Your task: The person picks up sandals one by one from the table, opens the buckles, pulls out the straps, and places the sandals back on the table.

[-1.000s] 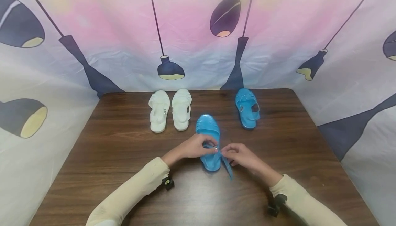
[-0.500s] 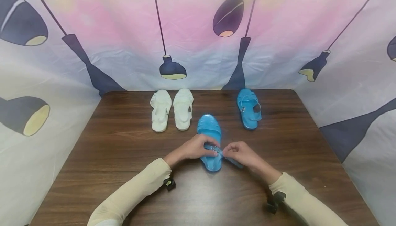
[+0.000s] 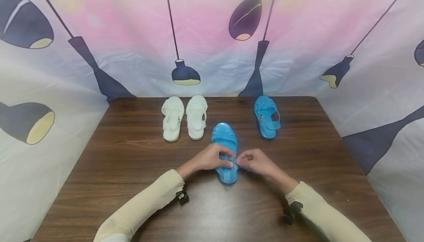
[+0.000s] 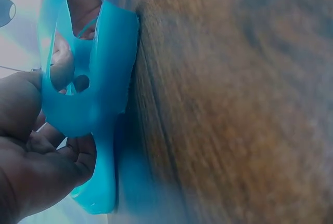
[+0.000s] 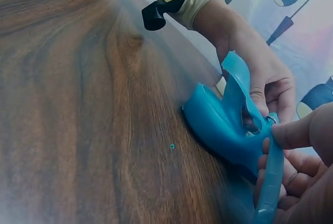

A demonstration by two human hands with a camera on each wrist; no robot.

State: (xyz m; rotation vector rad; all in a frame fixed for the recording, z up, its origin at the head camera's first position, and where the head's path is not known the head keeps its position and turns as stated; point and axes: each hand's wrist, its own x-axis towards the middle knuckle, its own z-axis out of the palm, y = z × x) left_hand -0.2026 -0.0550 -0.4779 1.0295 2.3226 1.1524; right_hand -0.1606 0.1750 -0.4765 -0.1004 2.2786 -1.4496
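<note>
A blue jelly sandal (image 3: 224, 133) lies on the table before me, its toe pointing away. My left hand (image 3: 212, 156) reaches over it from the left, thumb and fingers holding the ankle strap beside the small metal buckle (image 3: 232, 159). On the other side, my right hand (image 3: 256, 161) pinches the strap right by the buckle. In the right wrist view the loose strap end (image 5: 270, 182) runs down from the buckle across the right fingers. The sandal's heel part (image 4: 114, 68) faces the left wrist view.
A pair of white sandals (image 3: 196, 127) stands side by side toward the back left of the brown wooden table (image 3: 132, 153). The other blue sandal (image 3: 267, 131) is at the back right. A lamp-patterned cloth (image 3: 215, 21) hangs behind.
The strap's loose end swung from hanging toward me out to the right, and the right hand now hides it in the head view. My right hand shifted slightly; the left stays put.
</note>
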